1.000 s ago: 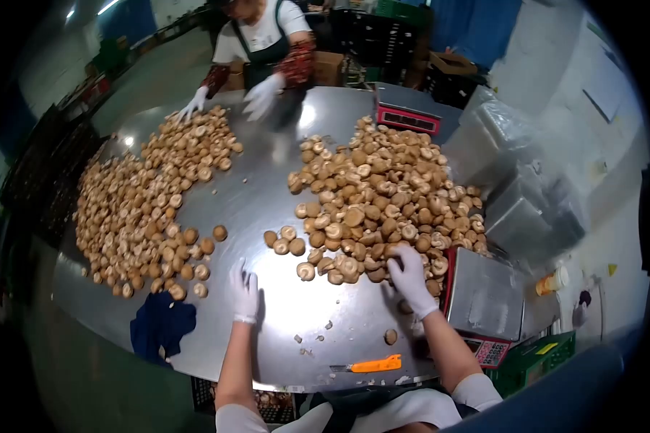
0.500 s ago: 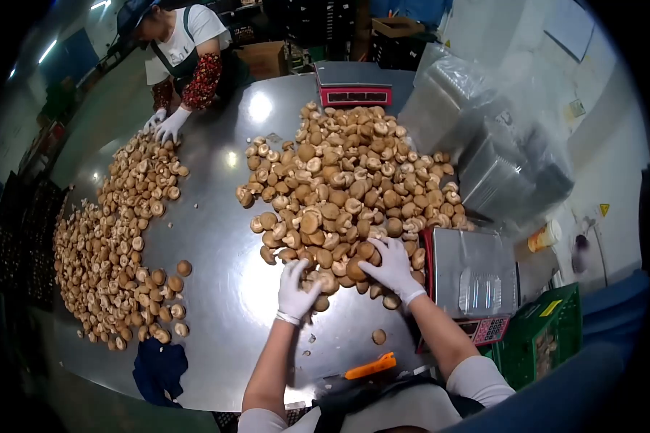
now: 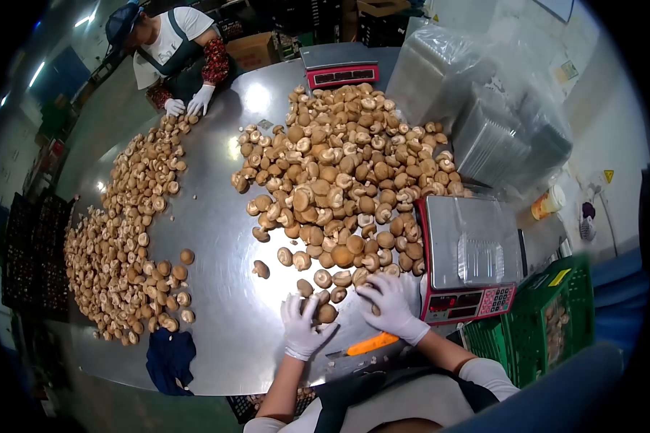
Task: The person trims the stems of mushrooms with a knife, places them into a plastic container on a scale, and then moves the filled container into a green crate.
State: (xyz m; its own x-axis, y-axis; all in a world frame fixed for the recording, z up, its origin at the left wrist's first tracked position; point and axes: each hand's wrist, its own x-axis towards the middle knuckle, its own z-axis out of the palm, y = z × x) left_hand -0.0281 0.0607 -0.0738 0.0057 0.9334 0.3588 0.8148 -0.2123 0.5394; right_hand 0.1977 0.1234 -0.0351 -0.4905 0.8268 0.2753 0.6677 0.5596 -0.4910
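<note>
My left hand, in a white glove, is open above the near part of the table with its fingers spread. Against its thumb side lies a brown-capped mushroom. My right hand, gloved too, has its fingers apart and slightly curved over the near edge of the mushroom pile; a mushroom shows partly beneath them. Several loose mushrooms lie between the hands and the pile. Just below my right hand rests an orange-handled knife.
A red digital scale with a clear plastic box stands on the right. Another scale is at the back, near bagged plastic boxes. A co-worker handles a second mushroom pile. Green crates stand right.
Both hands have moved back toward my body, and several mushrooms now lie nearer, drawn away from the pile. The co-worker's hands have shifted at the far pile, and my view has tilted slightly.
</note>
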